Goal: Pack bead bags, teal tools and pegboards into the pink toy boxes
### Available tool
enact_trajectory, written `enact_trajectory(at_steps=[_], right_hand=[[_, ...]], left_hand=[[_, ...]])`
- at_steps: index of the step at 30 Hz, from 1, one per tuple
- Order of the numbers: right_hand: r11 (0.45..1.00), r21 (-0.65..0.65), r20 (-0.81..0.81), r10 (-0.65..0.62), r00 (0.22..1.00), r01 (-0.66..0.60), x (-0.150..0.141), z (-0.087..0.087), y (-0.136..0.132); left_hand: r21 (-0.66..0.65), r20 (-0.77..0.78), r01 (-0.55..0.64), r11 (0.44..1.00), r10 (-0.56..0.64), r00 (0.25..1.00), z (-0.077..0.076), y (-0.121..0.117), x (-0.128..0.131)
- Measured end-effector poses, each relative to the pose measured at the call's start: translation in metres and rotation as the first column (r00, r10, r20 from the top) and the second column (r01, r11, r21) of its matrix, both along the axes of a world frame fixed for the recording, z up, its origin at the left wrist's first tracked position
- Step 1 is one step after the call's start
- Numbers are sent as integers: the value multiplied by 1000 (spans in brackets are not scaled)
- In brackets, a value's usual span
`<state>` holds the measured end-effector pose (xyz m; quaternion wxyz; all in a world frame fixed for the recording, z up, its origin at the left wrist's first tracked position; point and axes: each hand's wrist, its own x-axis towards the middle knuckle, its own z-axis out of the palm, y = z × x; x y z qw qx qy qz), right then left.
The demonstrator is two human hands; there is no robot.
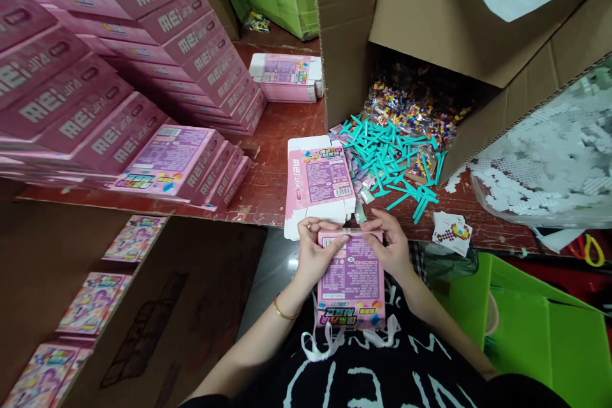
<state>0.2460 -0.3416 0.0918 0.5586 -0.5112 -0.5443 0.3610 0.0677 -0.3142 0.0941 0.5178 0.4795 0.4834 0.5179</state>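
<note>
A pink and purple printed box (351, 280) is held upside down against my body, its far end between my two hands. My left hand (318, 245) grips the left corner, thumb lying over the printed face. On the right corner my right hand (388, 243) pinches the same end with thumb and fingers. Just beyond my hands, a flat unfolded pink box (327, 178) lies at the table edge with its white flaps spread. Turquoise plastic hammer-like sticks (387, 153) are heaped to its right, over small packets (363, 194).
Tall stacks of pink boxes (191, 44) fill the table's left side. Flat cartons (287, 76) are piled behind. An open cardboard box (349, 25) spills bags of coloured beads (415, 105). Printed cards (452, 234), a bag of white pieces (545, 146) and a green bin (549, 338) are at right.
</note>
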Motion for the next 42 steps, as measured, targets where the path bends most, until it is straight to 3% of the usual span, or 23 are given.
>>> enact_trajectory(at_steps=[4, 7, 10, 14, 19, 22, 24, 25, 27, 29, 31, 32, 34, 35, 38, 40, 42], right_hand=[[985, -54, 10, 165, 986, -164, 5, 23, 4], [944, -257, -105, 183, 978, -204, 15, 32, 10], [878, -389, -222, 205, 953, -279, 27, 30, 14], [882, -362, -181, 252, 951, -303, 35, 23, 11], [875, -289, -203, 340, 918, -388, 33, 17, 4], [919, -250, -156, 272, 949, -305, 35, 12, 2], [945, -252, -200, 163, 966, -211, 39, 7, 4], [950, -261, -238, 109, 965, -172, 41, 4, 6], [949, -290, -276, 36, 960, -119, 43, -2, 12], [941, -331, -224, -6, 975, -70, 43, -7, 18], [923, -382, -147, -11, 989, -47, 38, -10, 22], [915, -402, -127, -7, 992, -45, 34, -12, 22], [903, -424, -121, 15, 993, -66, 24, -17, 21], [901, -426, -129, 27, 991, -80, 18, -20, 19], [907, -408, -152, 42, 987, -101, 5, -31, 16], [917, -383, -137, 59, 989, -108, 2, -36, 19], [928, -344, -87, 118, 989, -141, 4, -36, 28]], left_hand=[[-107, -31, 155, 982, -159, 987, 14, 0, -4], [-223, 65, 143, 964, -132, 989, 22, 1, -4], [-175, 92, 109, 979, -94, 991, 18, -2, -1], [-54, 30, 110, 992, -108, 994, 4, -7, 2], [-62, -71, 109, 992, -114, 991, -7, -16, 1], [-176, 31, 284, 943, -283, 959, -2, -34, -13], [-189, 118, 422, 887, -406, 906, 8, -38, -32], [-168, 104, 428, 888, -416, 904, 17, -34, -47], [-96, -82, 288, 953, -296, 952, 43, -9, -89], [57, -304, 46, 997, -26, 952, 80, 35, -146], [171, -492, -124, 977, 193, 849, 119, 87, -206], [194, -583, -147, 970, 234, 778, 135, 113, -232], [197, -775, -164, 967, 256, 578, 153, 155, -266], [210, -804, -185, 960, 277, 527, 155, 170, -272], [281, -877, -171, 944, 325, 354, 129, 187, -257], [278, -950, -78, 957, 286, 127, 100, 184, -237], [247, -969, -41, 968, 246, -40, 79, 180, -228]])
